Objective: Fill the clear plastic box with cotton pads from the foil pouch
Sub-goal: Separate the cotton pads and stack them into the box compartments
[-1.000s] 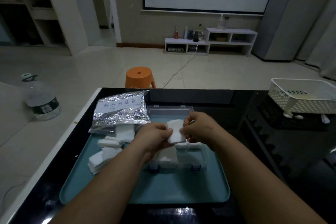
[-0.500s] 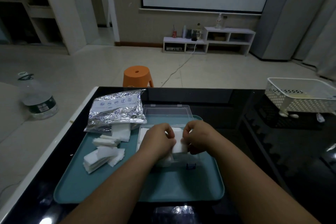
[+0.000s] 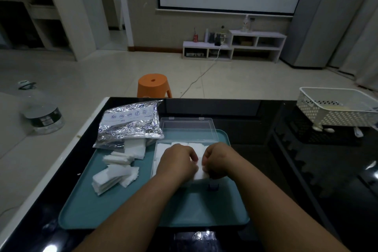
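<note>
A clear plastic box (image 3: 212,186) sits on a teal tray (image 3: 131,210), its lid (image 3: 187,129) lying open behind it. White cotton pads line the box's inside (image 3: 163,149). Both hands are down in the box. My left hand (image 3: 177,162) and my right hand (image 3: 218,159) have curled fingers pinching a small stack of cotton pads (image 3: 201,174) between them, low in the box. The crumpled foil pouch (image 3: 131,122) lies at the tray's back left, with loose piles of pads (image 3: 114,176) spilled in front of it.
The tray rests on a glossy black table (image 3: 286,170). A white perforated basket (image 3: 337,108) stands at the back right. Beyond the table's far edge is an orange stool (image 3: 153,85). A large water bottle (image 3: 41,112) stands on the floor to the left.
Both hands have lowered the stack of pads from above the box down into it. The pads were held up in the air a second ago; now they sit low inside.
</note>
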A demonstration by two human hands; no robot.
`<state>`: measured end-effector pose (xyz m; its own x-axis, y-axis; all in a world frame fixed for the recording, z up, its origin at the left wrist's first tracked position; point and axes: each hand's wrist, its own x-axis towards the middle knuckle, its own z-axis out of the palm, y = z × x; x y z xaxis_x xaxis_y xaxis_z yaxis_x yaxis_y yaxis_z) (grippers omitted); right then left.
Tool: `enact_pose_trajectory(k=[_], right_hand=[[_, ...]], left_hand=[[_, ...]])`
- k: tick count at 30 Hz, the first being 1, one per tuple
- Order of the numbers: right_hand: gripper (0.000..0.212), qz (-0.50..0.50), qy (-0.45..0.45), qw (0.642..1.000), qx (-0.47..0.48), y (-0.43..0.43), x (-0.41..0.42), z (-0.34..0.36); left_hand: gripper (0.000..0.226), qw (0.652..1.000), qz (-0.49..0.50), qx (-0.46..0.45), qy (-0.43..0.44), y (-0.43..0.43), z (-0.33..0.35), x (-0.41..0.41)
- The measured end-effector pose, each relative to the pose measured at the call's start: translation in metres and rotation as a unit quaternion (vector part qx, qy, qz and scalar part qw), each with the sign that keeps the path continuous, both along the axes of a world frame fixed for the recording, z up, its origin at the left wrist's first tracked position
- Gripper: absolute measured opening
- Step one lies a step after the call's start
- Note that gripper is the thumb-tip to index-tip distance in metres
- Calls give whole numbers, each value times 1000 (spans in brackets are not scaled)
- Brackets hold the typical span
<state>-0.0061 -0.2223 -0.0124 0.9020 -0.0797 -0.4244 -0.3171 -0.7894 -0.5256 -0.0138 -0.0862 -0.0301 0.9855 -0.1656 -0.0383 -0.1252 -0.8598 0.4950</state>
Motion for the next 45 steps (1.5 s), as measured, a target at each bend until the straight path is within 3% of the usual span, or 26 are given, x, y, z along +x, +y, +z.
enact_pose_trajectory(k=[2,5,9,15,21,25,33,39,45], right_hand=[[10,24,11,999,-37,2,2,-2],[25,48,5,995,-92,7,1,-5],[29,32,-36,996,-80,4,-2,-10],[34,66,3,994,-88,2,0,-9],[41,156,105,956,-225,18,15,-6],[40,160,110,947,-258,19,21,-11],[17,49,-63,986,-143,14,12,10],[9,49,-138,988,-54,31,6,16],[17,66,-166,984,-28,48,9,5]], left_hand=[[18,1000,-2,17,-6,0,-1,0],[22,1000,-14,25,11,0,-4,1],[21,999,-24,22,-5,0,-6,-1],[24,998,-44,46,15,2,-9,2],[28,998,-50,43,20,4,-14,5],[24,998,-53,-10,32,8,-11,6],[13,990,5,-128,64,34,0,11],[15,991,20,-133,20,66,8,9],[18,993,44,-111,-12,98,18,13]])
